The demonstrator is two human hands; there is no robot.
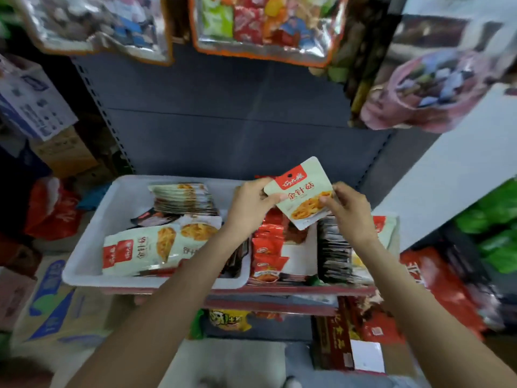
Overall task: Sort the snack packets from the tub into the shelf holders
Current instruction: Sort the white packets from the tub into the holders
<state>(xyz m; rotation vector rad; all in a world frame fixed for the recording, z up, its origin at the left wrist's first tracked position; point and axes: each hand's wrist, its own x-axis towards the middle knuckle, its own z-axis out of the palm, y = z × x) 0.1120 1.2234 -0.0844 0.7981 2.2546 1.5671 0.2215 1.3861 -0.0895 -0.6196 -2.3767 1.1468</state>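
Both my forearms are reaching up from the bottom of the view toward the shelf (279, 290). Largest here is the grey back panel (237, 113), standing behind everything. Below it the white tub (92, 247) is sitting on the left of the shelf, holding pale green packets (140, 253) lying flat at the front and a fanned stack (184, 198) of the same kind toward the back. Just right of the tub, red packets (268, 256) are standing packed in a holder, and beside those a row of dark packets (334, 247) is standing on edge. Big clear bags (268, 23) of mixed sweets are hanging above, blurred.

My left hand (249, 205) is pinching the left edge of one pale green packet (303, 191), thumb on its face. My right hand (349, 208) is pinching the packet's right side, so each grip is closing on the same packet. I am holding it tilted, red label uppermost, in the air above the red packets and just right of the tub, clear of everything beneath it.
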